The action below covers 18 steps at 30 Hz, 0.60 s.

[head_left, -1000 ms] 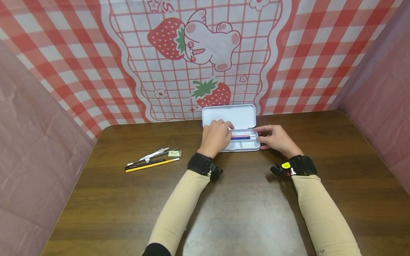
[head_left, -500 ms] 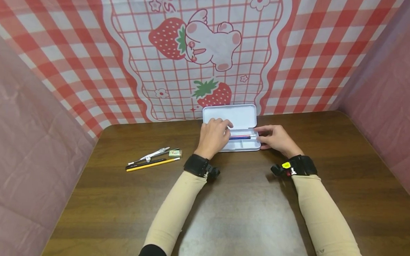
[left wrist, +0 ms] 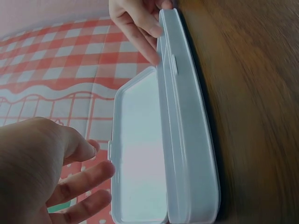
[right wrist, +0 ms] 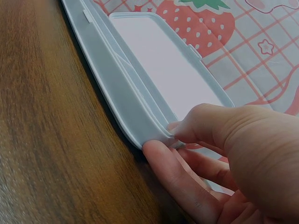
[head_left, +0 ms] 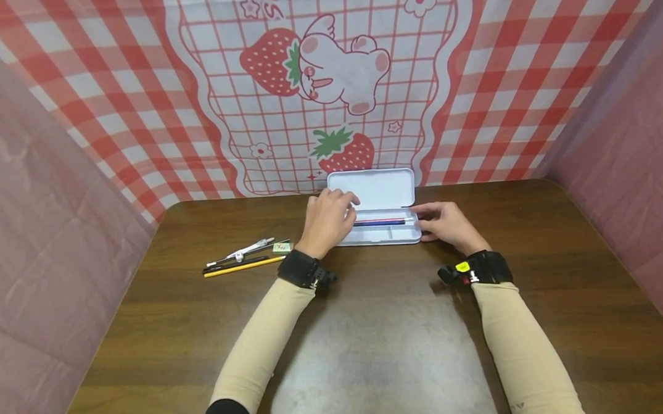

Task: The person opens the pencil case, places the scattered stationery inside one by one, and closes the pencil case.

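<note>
A white pencil case (head_left: pixel 372 190) lies on the table by the back cloth, its lid raised. Inside it are a dark blue pencil or pen (head_left: pixel 383 223) and a thin red one beside it. My right hand (head_left: pixel 448 226) grips the case's right end; in the right wrist view the thumb (right wrist: pixel 191 123) is over the rim and the fingers are against the outer wall. My left hand (head_left: pixel 326 222) hovers at the case's left end, fingers relaxed and apart, holding nothing. In the left wrist view those fingers (left wrist: pixel 84 179) overlap the lid's edge.
Left of the case, a pair of compasses (head_left: pixel 249 250), a small eraser (head_left: pixel 282 248), a yellow pencil (head_left: pixel 245 267) and a black pen-like stick (head_left: pixel 229 268) lie on the wooden table (head_left: pixel 392 352). A red-and-white checked cloth (head_left: pixel 503 97) hangs behind the case.
My left hand has moved left from over the middle of the case toward its left end, uncovering more of the pencils inside. My right hand has stayed on the case.
</note>
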Each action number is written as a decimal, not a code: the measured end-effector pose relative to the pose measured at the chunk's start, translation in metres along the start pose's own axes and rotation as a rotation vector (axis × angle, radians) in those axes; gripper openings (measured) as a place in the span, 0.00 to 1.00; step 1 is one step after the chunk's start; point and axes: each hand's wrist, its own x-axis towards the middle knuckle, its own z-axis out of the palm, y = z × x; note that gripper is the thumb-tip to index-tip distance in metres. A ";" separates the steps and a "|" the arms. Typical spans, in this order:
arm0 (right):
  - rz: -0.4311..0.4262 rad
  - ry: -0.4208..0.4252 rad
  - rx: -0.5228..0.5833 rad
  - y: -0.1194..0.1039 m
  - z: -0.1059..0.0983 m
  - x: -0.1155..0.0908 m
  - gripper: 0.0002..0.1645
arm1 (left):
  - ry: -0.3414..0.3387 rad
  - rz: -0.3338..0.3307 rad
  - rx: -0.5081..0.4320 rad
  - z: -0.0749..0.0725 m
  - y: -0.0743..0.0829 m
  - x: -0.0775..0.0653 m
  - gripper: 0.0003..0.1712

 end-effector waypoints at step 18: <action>-0.009 0.011 -0.008 0.002 0.001 0.002 0.24 | -0.036 -0.015 0.006 -0.008 -0.025 -0.018 0.10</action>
